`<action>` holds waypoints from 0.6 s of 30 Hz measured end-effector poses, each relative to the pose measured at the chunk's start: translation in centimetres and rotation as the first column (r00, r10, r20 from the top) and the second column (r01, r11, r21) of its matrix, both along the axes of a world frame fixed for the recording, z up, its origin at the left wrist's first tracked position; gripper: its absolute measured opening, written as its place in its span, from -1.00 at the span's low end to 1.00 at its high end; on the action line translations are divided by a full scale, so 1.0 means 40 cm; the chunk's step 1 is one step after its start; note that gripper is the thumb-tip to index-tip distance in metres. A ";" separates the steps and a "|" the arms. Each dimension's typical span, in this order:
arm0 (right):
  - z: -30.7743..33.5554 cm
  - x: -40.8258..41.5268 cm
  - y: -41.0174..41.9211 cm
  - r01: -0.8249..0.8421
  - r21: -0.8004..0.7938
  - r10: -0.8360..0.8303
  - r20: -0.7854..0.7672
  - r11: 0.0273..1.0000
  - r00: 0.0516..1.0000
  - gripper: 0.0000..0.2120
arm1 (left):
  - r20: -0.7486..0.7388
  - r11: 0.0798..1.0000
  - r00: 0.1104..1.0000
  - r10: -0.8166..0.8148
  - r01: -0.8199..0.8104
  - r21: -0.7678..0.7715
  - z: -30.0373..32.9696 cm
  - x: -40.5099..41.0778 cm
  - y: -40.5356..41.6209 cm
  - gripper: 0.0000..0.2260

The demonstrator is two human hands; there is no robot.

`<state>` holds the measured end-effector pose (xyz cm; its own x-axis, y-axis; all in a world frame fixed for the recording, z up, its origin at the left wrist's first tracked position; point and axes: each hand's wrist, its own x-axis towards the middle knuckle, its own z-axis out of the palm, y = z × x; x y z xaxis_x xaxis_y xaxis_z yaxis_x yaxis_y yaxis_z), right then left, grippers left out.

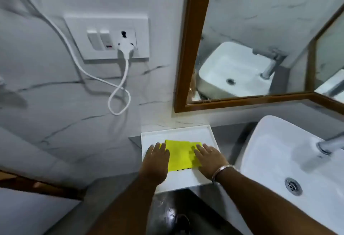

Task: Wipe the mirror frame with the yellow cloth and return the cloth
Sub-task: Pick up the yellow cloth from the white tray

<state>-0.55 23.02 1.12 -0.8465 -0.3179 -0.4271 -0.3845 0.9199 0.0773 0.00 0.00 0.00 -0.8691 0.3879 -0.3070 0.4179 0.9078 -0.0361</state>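
While yellow cloth (179, 155) lies folded in white tray (208, 132), left hand (156, 160), right hand (210, 157) press flat, fingers spread; no legible writing.

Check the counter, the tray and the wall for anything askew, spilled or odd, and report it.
Little stands out. The yellow cloth lies folded flat in the white tray, both hands resting on it. The tray's near edge overhangs the counter. The white cord from the wall socket hangs in a loose loop. No spill shows.
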 end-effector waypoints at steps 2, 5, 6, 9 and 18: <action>-0.055 -0.050 -0.004 0.055 -0.058 -0.053 0.033 0.997 0.998 -0.37 | 0.025 0.999 0.999 0.032 -0.032 0.024 -0.044 -0.041 0.017 -0.54; -0.130 -0.144 -0.019 0.101 -0.111 -0.098 0.039 0.989 0.994 -0.40 | 0.037 0.994 0.998 0.055 -0.058 0.090 -0.096 -0.139 0.049 -0.55; -0.140 -0.167 -0.025 0.110 -0.106 -0.105 0.045 0.988 0.993 -0.40 | 0.057 0.991 0.996 0.068 -0.074 0.115 -0.101 -0.170 0.058 -0.54; -0.176 -0.206 -0.043 0.099 -0.079 -0.096 0.036 0.992 0.995 -0.47 | 0.119 0.990 0.992 0.048 -0.063 0.127 -0.143 -0.229 0.068 -0.44; -0.151 -0.177 -0.071 0.100 -0.034 -0.099 0.013 0.994 0.995 -0.68 | 0.170 0.987 0.985 -0.012 -0.015 0.158 -0.144 -0.225 0.040 -0.66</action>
<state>-7.62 20.17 -4.93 -0.8697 -0.2469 -0.4273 -0.2916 0.9556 0.0413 -8.99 1.60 -5.74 -0.8101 0.4423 -0.3848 0.4043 0.8968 0.1796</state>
